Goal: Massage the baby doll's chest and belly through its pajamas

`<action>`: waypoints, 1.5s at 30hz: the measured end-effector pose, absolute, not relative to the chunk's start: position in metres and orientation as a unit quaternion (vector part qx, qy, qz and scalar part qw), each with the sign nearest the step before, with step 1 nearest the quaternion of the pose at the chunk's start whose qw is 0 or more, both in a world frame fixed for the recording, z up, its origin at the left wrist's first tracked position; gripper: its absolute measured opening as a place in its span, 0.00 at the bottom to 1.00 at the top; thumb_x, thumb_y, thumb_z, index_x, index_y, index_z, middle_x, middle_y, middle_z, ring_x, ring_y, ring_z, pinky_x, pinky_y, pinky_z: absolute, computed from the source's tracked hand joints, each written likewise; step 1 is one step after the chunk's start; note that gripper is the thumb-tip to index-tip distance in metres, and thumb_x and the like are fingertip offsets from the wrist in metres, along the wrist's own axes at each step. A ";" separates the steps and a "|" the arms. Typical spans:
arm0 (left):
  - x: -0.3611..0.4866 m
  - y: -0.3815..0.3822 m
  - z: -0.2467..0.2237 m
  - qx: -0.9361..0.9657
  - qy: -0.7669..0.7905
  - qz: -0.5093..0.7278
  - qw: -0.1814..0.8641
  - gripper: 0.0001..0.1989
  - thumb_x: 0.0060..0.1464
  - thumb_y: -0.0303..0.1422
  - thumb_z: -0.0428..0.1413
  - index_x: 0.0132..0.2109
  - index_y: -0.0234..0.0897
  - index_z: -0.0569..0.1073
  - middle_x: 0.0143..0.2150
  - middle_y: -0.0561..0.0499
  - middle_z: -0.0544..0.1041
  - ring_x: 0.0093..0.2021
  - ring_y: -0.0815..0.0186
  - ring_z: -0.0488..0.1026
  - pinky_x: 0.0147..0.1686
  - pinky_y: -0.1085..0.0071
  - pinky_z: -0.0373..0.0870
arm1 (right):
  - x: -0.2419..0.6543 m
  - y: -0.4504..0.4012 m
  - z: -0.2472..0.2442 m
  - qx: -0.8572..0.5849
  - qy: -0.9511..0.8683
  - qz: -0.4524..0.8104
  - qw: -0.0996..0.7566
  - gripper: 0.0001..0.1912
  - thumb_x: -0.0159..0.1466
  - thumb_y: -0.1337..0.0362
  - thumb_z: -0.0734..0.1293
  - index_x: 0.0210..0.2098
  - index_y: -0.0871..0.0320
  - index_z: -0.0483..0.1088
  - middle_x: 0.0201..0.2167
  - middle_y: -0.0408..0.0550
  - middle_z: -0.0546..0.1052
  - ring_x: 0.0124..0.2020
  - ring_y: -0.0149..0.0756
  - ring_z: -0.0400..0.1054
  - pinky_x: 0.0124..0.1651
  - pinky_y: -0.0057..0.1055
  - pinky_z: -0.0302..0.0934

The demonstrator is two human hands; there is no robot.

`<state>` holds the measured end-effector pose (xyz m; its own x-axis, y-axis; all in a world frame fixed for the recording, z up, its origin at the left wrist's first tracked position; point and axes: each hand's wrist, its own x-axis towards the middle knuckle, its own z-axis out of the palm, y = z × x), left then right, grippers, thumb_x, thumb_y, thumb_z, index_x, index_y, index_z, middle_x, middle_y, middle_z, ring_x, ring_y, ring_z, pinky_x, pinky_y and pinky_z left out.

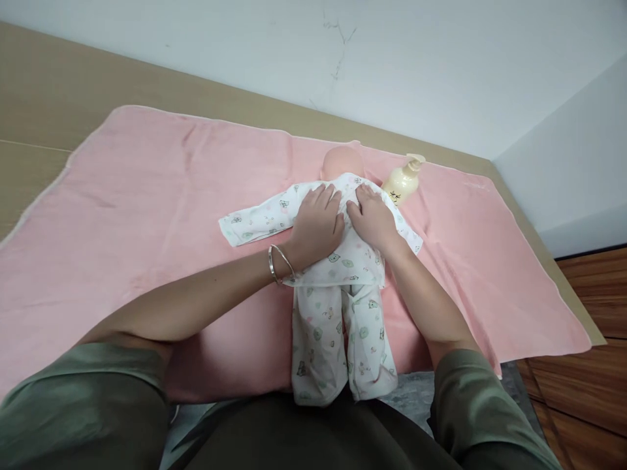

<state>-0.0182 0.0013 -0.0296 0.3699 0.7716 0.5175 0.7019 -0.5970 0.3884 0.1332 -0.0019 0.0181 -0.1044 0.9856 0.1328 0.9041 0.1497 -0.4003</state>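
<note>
A bald baby doll (343, 162) lies stretched out on a pink blanket (196, 170), its head at the far side and no face showing. It wears a white printed long-sleeved top (337, 264) and matching trousers (321, 339), whose legs reach the blanket's near edge. My left hand (316, 225) rests flat on the left part of the top, fingers stretched out. On the upper right of the top lies my right hand (373, 219), fingers extended and thumb apart. Neither hand grips anything. Beside the doll's right shoulder is a pale yellow pump bottle (402, 184).
The blanket lies over a tan surface (63, 78) that meets a white wall (274, 52) at the back. Reddish-brown wood panelling (592, 294) stands at the right. Several creases run through the blanket right of the doll.
</note>
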 end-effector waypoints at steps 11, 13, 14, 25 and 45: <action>-0.025 0.030 -0.039 0.805 0.461 0.360 0.097 0.26 0.62 0.37 0.46 0.63 0.28 0.68 0.66 0.34 0.70 0.68 0.44 0.63 0.70 0.43 0.55 | 0.120 -0.031 0.025 -0.654 -0.746 0.000 0.121 0.20 0.72 0.60 0.57 0.47 0.68 0.76 0.53 0.68 0.78 0.61 0.57 0.70 0.62 0.49 0.64; -0.022 0.024 -0.038 0.804 0.467 0.355 0.096 0.27 0.63 0.37 0.46 0.63 0.26 0.68 0.66 0.31 0.69 0.69 0.43 0.62 0.69 0.42 0.54 | 0.126 -0.022 0.027 -0.661 -0.742 0.019 0.113 0.20 0.73 0.60 0.56 0.47 0.67 0.76 0.53 0.66 0.78 0.60 0.56 0.70 0.60 0.48 0.66; -0.021 0.019 -0.037 0.804 0.469 0.353 0.096 0.27 0.63 0.37 0.46 0.63 0.26 0.67 0.67 0.31 0.69 0.69 0.42 0.62 0.70 0.41 0.54 | 0.129 -0.017 0.027 -0.662 -0.741 0.026 0.112 0.21 0.73 0.59 0.56 0.46 0.66 0.76 0.52 0.65 0.79 0.59 0.56 0.71 0.59 0.48 0.66; -0.019 -0.008 -0.032 0.825 0.456 0.327 0.063 0.27 0.65 0.36 0.44 0.65 0.24 0.65 0.69 0.30 0.66 0.72 0.43 0.59 0.70 0.43 0.55 | 0.131 -0.003 0.016 -0.664 -0.733 0.017 0.144 0.22 0.74 0.62 0.53 0.47 0.69 0.75 0.50 0.65 0.79 0.57 0.50 0.71 0.61 0.43 0.62; -0.016 -0.017 -0.020 0.823 0.492 0.269 0.093 0.28 0.67 0.37 0.43 0.67 0.22 0.60 0.72 0.27 0.60 0.74 0.39 0.52 0.69 0.38 0.50 | 0.126 -0.009 0.014 -0.675 -0.725 -0.022 0.135 0.19 0.72 0.61 0.54 0.46 0.64 0.73 0.48 0.60 0.80 0.52 0.50 0.73 0.53 0.41 0.66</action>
